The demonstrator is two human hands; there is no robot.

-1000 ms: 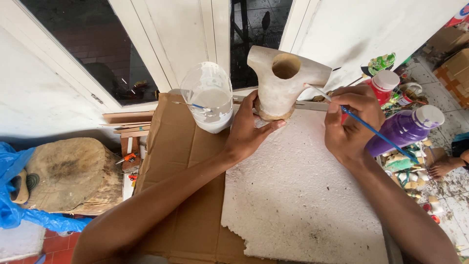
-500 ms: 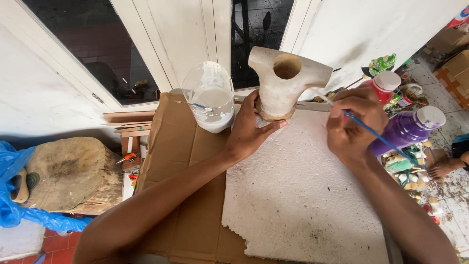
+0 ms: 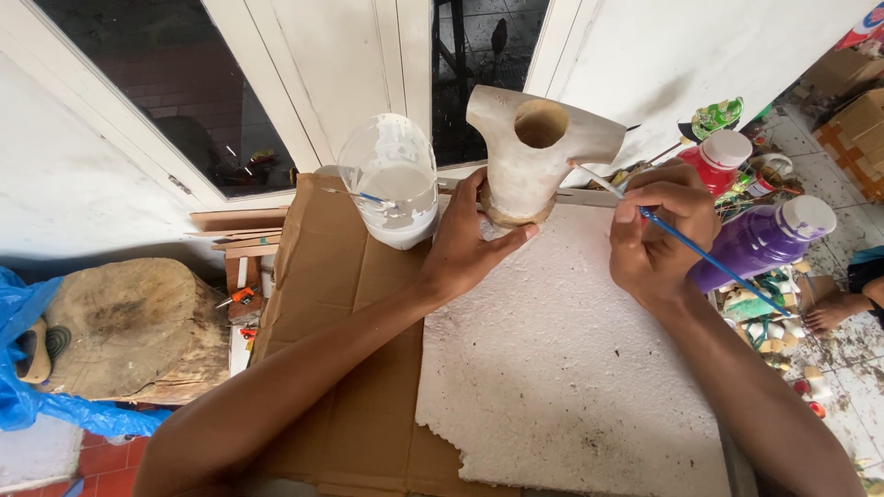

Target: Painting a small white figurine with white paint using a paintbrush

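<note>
left arm: bare from wrist to past the elbow, no sleeve in view
right arm: bare along the whole forearm, no sleeve in view
left hand (image 3: 465, 247): bare, no glove, no ring or band to be seen; short nails
right hand (image 3: 658, 235): bare, no glove, no ring to be seen; short nails, the thumbnail pale
wrists: both plain, with no watch, strap or bracelet
clothing: out of view at the frame's lower edge
</note>
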